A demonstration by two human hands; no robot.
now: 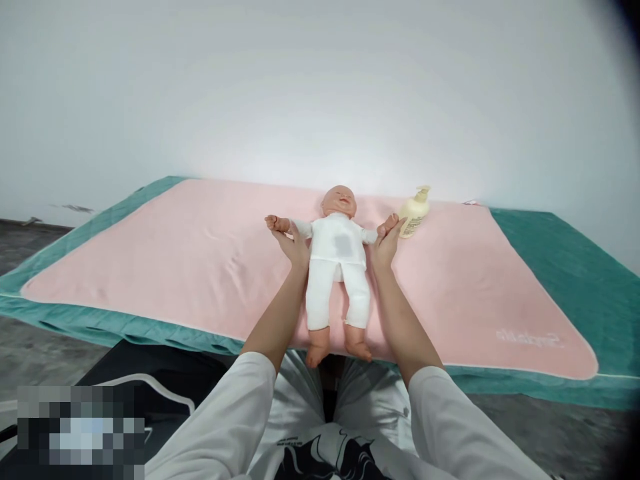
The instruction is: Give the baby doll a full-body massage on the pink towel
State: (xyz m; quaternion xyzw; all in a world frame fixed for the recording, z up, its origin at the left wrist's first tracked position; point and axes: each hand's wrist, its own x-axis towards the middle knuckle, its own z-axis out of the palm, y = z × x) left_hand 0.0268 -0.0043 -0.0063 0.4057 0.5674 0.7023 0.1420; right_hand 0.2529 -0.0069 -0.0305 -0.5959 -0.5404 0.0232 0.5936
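Dead centre of the frame, here's the baby doll (336, 238), on its back in white, arms spread wide, feet down at the mat's near edge. The left hand (294, 249) has its grip around one doll arm, the right hand (386, 249) grasps the other. Just beside that, right of centre, a pale yellow pump bottle (414, 215)! Beneath them all, the pink mat (225, 260), teal cover (565, 267) showing out to the frame's right.
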